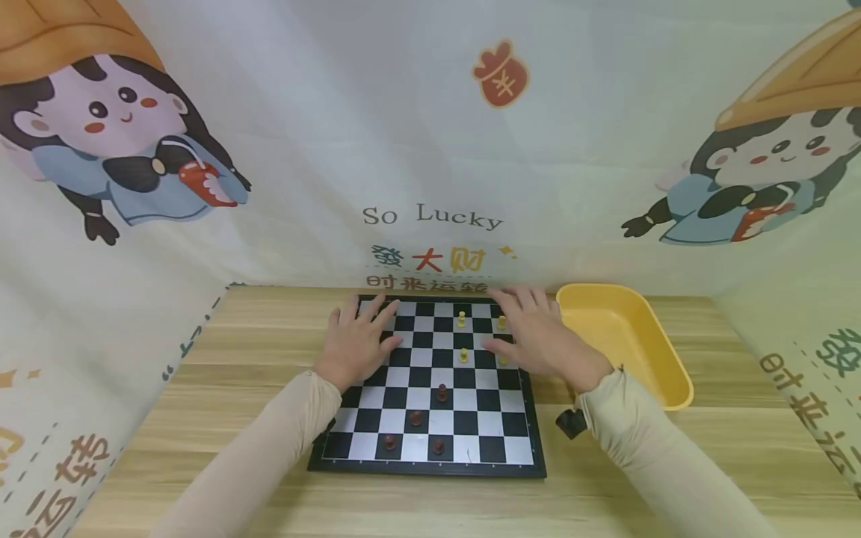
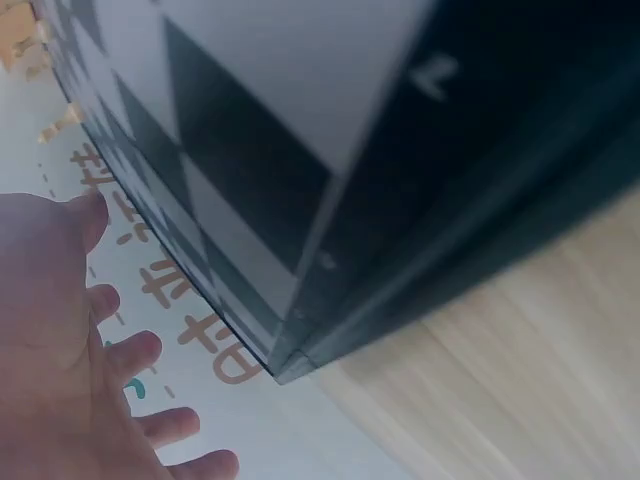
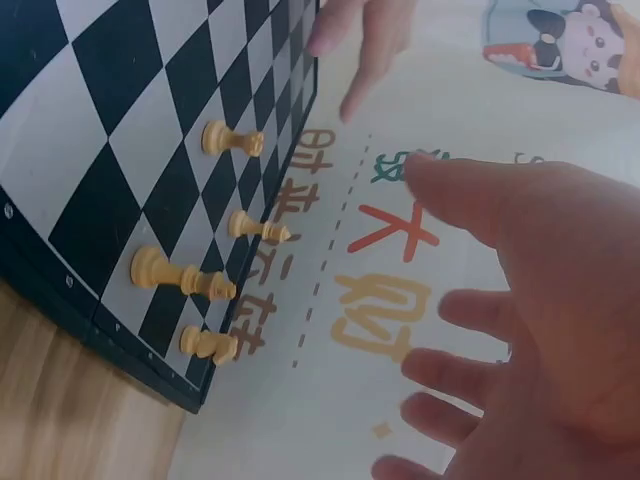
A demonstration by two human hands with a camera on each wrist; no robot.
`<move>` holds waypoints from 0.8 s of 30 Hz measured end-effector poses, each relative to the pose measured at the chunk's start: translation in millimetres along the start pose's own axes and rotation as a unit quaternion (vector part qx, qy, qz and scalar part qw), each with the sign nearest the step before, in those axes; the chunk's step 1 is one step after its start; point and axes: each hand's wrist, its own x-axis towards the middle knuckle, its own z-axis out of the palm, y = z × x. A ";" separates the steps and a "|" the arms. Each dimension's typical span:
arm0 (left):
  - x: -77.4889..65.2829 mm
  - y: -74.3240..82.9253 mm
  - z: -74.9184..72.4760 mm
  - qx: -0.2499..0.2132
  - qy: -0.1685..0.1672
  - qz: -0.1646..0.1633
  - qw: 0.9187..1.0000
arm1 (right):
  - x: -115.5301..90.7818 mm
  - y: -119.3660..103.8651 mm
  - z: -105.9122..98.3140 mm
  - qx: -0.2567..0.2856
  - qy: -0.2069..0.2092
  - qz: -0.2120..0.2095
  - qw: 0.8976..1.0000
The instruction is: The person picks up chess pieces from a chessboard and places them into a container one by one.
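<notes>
Lying flat on wooden table [image 1: 269, 418], below and between the fingers of left hand [image 1: 356, 340] and right hand [image 1: 538, 332]: chessboard [image 1: 422, 357]. Checkered in black and white, bordered in black, with thin pale line round the squares and small white marks along the frame.

Left fingers: straight and spread, over far left part of board, with thumb angled inward. Right fingers: extended and parted, over far right part, with thumb held well off from forefinger. Contact of fingertips with board: cannot tell.

Seen about right thumb and forefinger: four cream pieces [image 1: 463, 356], standing; one between the two in head view, one just below thumb, two left of the fingertips. Varied in height and top. Set nearer the body than all fingers: four dark red pieces [image 1: 442, 392], glossy. Right of right fingers: yellow tray [image 1: 659, 344], with rounded corners. Beyond fingertips: printed backdrop [image 1: 430, 142], pale.
</notes>
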 end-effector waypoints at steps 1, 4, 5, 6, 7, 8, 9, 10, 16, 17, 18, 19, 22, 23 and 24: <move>-0.4 -0.2 0.8 0.004 -0.006 -0.003 1.000 | -1.1 -0.9 0.3 0.001 0.002 -0.001 1.000; -0.7 0.2 2.3 0.006 -0.012 -0.004 1.000 | -4.3 -3.6 1.1 0.009 0.007 -0.007 1.000; -0.7 0.4 2.5 0.003 -0.014 -0.004 1.000 | -5.2 -4.5 1.4 0.016 0.008 -0.010 1.000; -0.7 0.9 2.6 -0.002 -0.017 -0.005 1.000 | -5.9 -5.2 2.0 0.021 0.009 -0.013 1.000; -0.5 1.3 2.6 -0.007 -0.020 -0.006 1.000 | -6.6 -5.9 2.4 0.029 0.007 -0.018 0.999; -0.4 1.8 2.3 -0.012 -0.024 -0.007 1.000 | -7.3 -6.4 3.1 0.034 0.006 -0.024 0.999; -0.4 2.2 1.9 -0.019 -0.030 -0.008 0.999 | -7.7 -6.9 3.9 0.041 0.004 -0.028 0.999; -0.9 2.3 1.1 -0.022 -0.036 -0.009 0.999 | -8.0 -8.0 4.4 0.048 -0.001 -0.032 0.998; -1.4 0.8 0.4 -0.035 -0.063 -0.006 0.997 | -8.9 -17.5 5.8 0.115 -0.048 -0.037 0.992; -1.0 0.2 0.9 -0.036 -0.067 -0.005 0.997 | -9.2 -19.1 6.3 0.129 -0.057 -0.032 0.990; -0.5 -0.6 1.6 -0.037 -0.069 -0.004 0.997 | -9.2 -20.5 7.2 0.140 -0.064 -0.029 0.988; 0.3 -1.2 2.0 -0.038 -0.069 -0.003 0.997 | -9.2 -21.5 8.7 0.152 -0.073 -0.024 0.985; 3.2 -3.0 3.1 -0.055 -0.069 -0.007 0.996 | -9.3 -23.5 13.4 0.174 -0.094 -0.009 0.980; 4.1 -3.5 3.0 -0.064 -0.069 -0.010 0.995 | -9.5 -23.7 15.4 0.182 -0.100 -0.008 0.978; 4.9 -3.9 2.6 -0.073 -0.070 -0.014 0.995 | -9.5 -23.9 17.7 0.187 -0.104 -0.009 0.977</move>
